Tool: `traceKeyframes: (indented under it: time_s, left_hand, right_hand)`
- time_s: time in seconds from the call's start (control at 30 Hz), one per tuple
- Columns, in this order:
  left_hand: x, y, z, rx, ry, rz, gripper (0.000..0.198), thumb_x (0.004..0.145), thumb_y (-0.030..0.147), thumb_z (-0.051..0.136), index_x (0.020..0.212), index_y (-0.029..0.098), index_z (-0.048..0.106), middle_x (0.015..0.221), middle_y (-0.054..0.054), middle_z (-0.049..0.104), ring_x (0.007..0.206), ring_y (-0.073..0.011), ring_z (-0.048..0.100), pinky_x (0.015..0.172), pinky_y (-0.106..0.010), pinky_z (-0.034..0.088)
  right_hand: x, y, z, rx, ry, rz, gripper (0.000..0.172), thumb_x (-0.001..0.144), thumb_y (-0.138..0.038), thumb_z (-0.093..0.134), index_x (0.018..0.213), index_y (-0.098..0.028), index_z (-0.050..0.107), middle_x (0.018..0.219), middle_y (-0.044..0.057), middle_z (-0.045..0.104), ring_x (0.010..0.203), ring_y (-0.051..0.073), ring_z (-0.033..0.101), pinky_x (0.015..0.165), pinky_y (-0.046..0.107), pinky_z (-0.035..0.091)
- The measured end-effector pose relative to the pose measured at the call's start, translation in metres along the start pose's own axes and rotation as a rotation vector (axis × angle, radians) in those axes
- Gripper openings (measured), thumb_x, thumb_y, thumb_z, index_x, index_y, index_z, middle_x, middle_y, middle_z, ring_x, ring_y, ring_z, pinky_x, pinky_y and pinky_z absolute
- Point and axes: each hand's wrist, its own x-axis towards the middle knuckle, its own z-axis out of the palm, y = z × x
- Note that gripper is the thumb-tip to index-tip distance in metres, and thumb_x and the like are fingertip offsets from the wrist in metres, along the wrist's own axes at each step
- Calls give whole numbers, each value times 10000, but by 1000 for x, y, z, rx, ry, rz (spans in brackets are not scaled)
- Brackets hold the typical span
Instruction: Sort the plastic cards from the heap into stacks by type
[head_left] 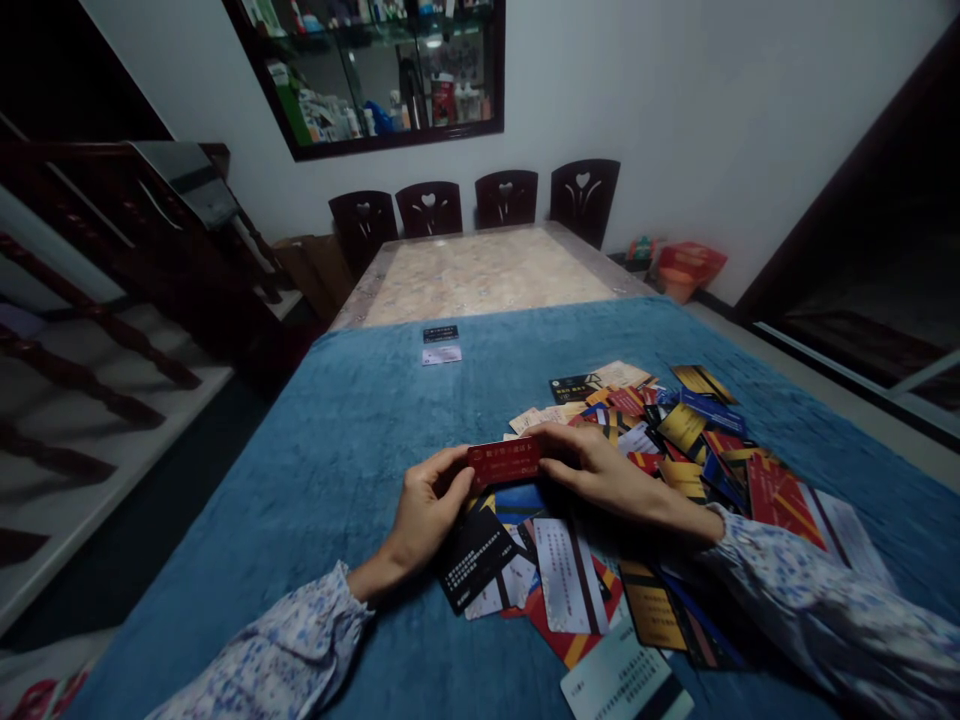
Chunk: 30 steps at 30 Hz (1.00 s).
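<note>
A red card (504, 464) with pale printing is held up between both hands, its printed face toward me. My left hand (429, 507) pinches its left end between thumb and fingers. At the right end, my right hand (596, 470) grips it the same way. Beneath and around the hands lies a loose pile of cards in gold, blue, red, black and white. A black card (477, 560) and a white card with a dark stripe (568, 575) lie nearest below the held one. Farther off, a black card (440, 334) lies just above a white card (442, 356).
A blue cloth (337, 430) covers the near part of the table, and the patterned tabletop (487, 265) shows beyond it. Several dark chairs (506, 198) line the far wall. Stair railings (90, 330) stand at left, a red-lined bin (686, 270) at right.
</note>
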Motion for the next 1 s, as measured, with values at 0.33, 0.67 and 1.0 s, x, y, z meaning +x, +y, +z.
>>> traceKeyframes:
  time_s: [0.33,0.67,1.0]
  left_hand:
    - [-3,-8,1,181,-23,152,330,900,200,526,1217,184,614,1062,-59,727,937,-171,707,848,-294,577]
    - [-1,-20,0,264,-62,197,421,885,203,564,1305,193,539,1232,-102,652,1058,-216,666,933,-383,558]
    - [-2,-13,-1,501,-71,377,504,882,130,547,1365,204,426,1104,-80,614,938,-190,638,854,-369,565]
  right_hand:
    - [-3,-4,2,-175,65,-121,399,860,-119,472,1250,-194,512,1086,90,671,902,187,660,820,353,545]
    - [-4,-11,8,-295,43,-201,477,820,-108,580,1280,-175,467,1188,143,606,1103,251,586,945,445,506]
    - [-2,-2,11,-430,61,-233,571,808,-67,562,1344,-170,395,1207,167,556,1092,271,584,928,466,521]
